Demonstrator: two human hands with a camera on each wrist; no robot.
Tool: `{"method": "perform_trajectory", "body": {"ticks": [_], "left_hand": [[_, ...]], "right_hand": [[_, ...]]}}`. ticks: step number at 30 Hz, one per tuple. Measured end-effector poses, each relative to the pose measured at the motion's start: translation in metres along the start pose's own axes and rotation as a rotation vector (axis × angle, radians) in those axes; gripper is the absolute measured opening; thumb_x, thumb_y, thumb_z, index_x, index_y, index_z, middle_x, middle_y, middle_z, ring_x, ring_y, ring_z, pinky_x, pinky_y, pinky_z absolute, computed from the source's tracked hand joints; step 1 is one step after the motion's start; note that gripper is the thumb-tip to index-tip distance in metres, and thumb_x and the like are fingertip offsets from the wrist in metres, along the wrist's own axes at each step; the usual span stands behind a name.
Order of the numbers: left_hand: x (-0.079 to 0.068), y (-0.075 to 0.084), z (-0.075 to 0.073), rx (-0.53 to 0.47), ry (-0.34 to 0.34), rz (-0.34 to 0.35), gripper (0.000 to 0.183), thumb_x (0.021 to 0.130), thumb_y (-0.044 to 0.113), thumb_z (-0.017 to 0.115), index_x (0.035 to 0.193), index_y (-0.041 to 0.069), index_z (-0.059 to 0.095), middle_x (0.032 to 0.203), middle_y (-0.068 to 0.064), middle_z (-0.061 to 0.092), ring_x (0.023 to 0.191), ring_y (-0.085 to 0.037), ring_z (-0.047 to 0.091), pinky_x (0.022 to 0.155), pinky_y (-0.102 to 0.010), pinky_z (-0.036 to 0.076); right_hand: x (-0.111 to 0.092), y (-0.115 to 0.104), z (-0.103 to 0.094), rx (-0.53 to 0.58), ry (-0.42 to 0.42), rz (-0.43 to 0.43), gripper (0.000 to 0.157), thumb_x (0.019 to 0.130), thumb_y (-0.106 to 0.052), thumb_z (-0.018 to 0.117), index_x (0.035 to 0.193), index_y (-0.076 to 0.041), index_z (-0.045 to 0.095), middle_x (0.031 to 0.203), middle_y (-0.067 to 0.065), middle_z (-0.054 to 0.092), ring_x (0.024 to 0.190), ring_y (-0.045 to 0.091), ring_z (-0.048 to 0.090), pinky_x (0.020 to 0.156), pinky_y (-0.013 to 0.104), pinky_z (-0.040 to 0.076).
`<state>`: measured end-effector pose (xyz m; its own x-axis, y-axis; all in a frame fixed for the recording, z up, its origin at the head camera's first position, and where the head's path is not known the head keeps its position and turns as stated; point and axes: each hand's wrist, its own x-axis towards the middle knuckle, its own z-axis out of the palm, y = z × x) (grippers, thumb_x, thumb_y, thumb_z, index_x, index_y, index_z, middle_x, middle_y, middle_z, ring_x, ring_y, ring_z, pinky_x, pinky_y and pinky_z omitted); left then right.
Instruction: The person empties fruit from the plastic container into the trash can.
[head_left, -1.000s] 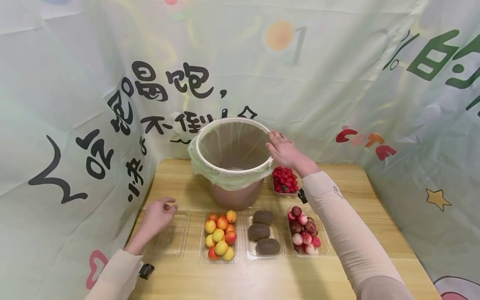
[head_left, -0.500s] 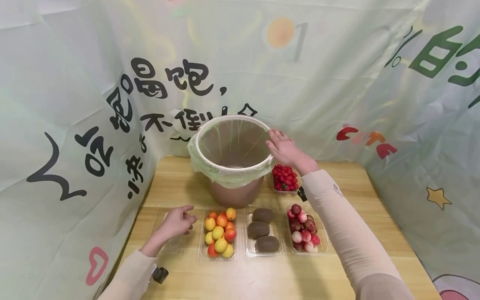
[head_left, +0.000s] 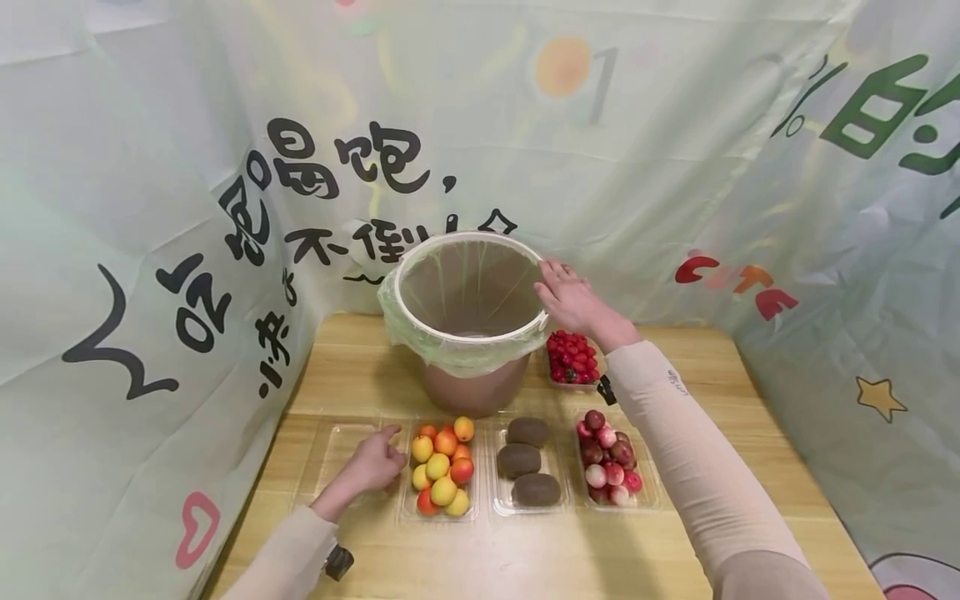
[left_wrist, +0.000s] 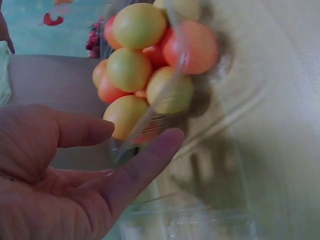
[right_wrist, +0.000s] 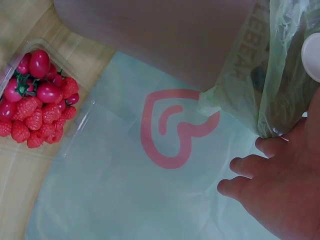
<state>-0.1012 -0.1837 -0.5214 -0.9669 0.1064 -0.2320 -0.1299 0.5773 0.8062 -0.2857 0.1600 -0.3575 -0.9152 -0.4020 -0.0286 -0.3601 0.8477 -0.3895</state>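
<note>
My left hand [head_left: 377, 463] is at the left side of a clear plastic tray of yellow and orange plum-like fruits [head_left: 441, 468]. In the left wrist view, the thumb and index finger [left_wrist: 155, 155] are apart beside the tray's rim, holding nothing. A brown trash can [head_left: 474, 392] with a white rim and a pale green bag [head_left: 468, 360] folded over it stands at the back. My right hand [head_left: 573, 298] rests on the right side of that rim with fingers fairly straight. The right wrist view shows its fingertips [right_wrist: 232, 187] beside the bag; its thumb is not clearly visible.
Right of the yellow fruits are a tray of kiwis [head_left: 519, 460] and a tray of dark red and pink fruits [head_left: 611, 467]. Raspberries and cherry tomatoes [right_wrist: 42, 100] fill a tray behind. Another clear tray [head_left: 330, 450] lies partly under the left arm. Printed cloth [head_left: 585, 192] surrounds the table.
My left hand has moved right, from above the leftmost clear tray to the edge of the yellow and orange fruit tray. The right hand has stayed on the trash can's rim.
</note>
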Motion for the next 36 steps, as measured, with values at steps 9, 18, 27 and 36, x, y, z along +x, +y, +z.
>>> {"method": "perform_trajectory", "body": {"ticks": [9, 18, 27, 36], "left_hand": [[0.002, -0.009, 0.017, 0.051, -0.006, -0.027, 0.059, 0.093, -0.004, 0.061, 0.149, -0.015, 0.045, 0.061, -0.003, 0.056, 0.044, -0.008, 0.047, 0.044, -0.022, 0.043], [0.003, -0.012, 0.025, 0.007, -0.034, -0.044, 0.054, 0.095, -0.004, 0.057, 0.146, -0.016, 0.045, 0.061, -0.009, 0.060, 0.039, -0.009, 0.050, 0.040, -0.027, 0.048], [0.003, -0.012, 0.026, -0.081, -0.041, -0.083, 0.049, 0.096, -0.005, 0.055, 0.143, -0.014, 0.049, 0.069, -0.011, 0.062, 0.045, -0.013, 0.058, 0.041, -0.030, 0.053], [0.000, -0.011, 0.025, -0.206, -0.067, -0.129, 0.050, 0.096, -0.010, 0.049, 0.146, -0.016, 0.042, 0.088, -0.023, 0.069, 0.052, -0.022, 0.068, 0.046, -0.036, 0.060]], "right_hand": [[0.000, 0.001, 0.001, 0.005, 0.008, -0.006, 0.067, 0.114, -0.037, 0.026, 0.168, -0.001, 0.010, 0.176, 0.025, 0.008, 0.163, 0.048, 0.007, 0.129, 0.069, 0.007], [0.001, 0.002, 0.001, 0.006, 0.011, -0.006, 0.068, 0.114, -0.039, 0.025, 0.169, -0.002, 0.010, 0.176, 0.025, 0.008, 0.163, 0.048, 0.007, 0.129, 0.070, 0.007], [0.002, 0.002, 0.001, 0.007, 0.012, -0.010, 0.068, 0.113, -0.039, 0.024, 0.168, -0.001, 0.010, 0.176, 0.026, 0.007, 0.162, 0.049, 0.006, 0.129, 0.070, 0.007], [0.001, 0.002, 0.002, 0.017, 0.008, -0.006, 0.068, 0.114, -0.038, 0.025, 0.168, -0.001, 0.009, 0.176, 0.025, 0.006, 0.163, 0.048, 0.006, 0.130, 0.068, 0.007]]}}
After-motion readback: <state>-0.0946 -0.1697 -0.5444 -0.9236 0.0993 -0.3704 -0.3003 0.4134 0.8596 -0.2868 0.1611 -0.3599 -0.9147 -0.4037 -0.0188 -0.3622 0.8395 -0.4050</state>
